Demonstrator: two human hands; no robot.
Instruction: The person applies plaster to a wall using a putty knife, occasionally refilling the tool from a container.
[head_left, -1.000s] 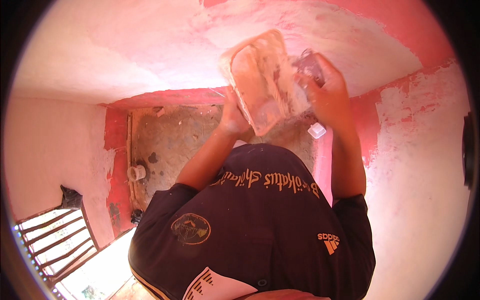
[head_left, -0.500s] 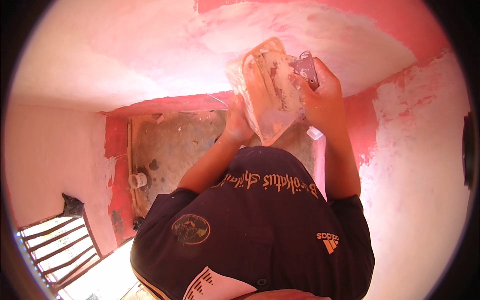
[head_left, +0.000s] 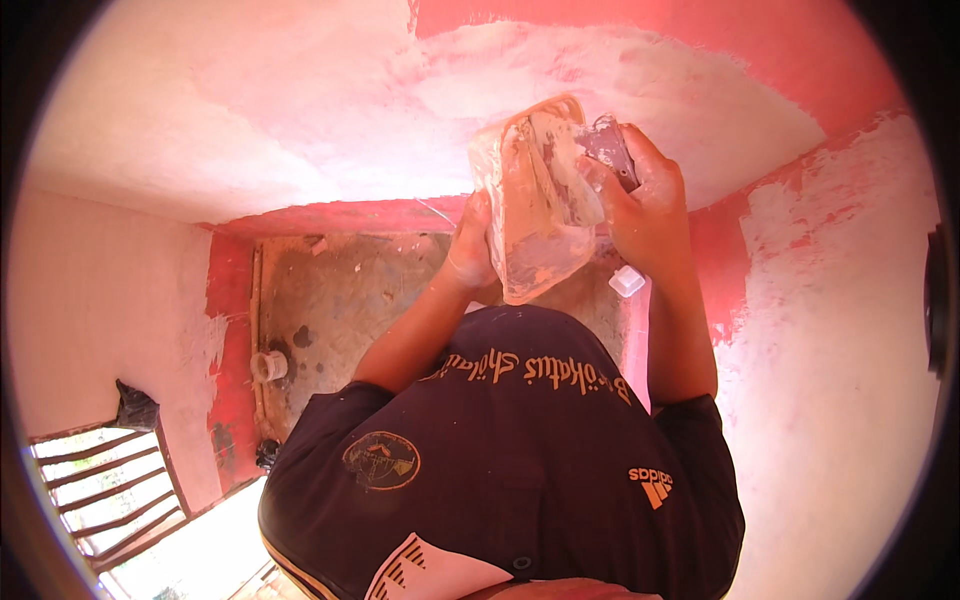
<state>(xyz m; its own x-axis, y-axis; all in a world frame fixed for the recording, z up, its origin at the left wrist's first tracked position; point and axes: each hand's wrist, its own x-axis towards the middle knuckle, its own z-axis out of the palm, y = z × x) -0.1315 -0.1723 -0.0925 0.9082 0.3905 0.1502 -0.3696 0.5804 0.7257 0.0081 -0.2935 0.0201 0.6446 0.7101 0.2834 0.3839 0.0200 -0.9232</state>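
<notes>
My left hand point(head_left: 474, 240) grips the side of a clear plastic tub point(head_left: 545, 262), which is tilted and smeared inside with whitish paste. In my right hand point(head_left: 645, 200) is a putty knife with a dark purplish handle end point(head_left: 608, 152). Its blade reaches into the tub and is coated in the same paste, so its outline is partly hidden. Pale smears mark the fingers of both hands. Ahead of the tub rises a wall point(head_left: 330, 130) with a whitish coat spread over red paint.
Red paint shows at the wall's upper right point(head_left: 760, 50) and along the corners. A white bucket point(head_left: 268, 366) stands on the stained floor point(head_left: 350, 300) at left. A small white container point(head_left: 627, 281) sits beyond my right forearm. A barred window point(head_left: 110, 485) is at lower left.
The tub has come slightly lower and turned a little more upright. The putty knife has shifted slightly down with it, still at the tub's opening.
</notes>
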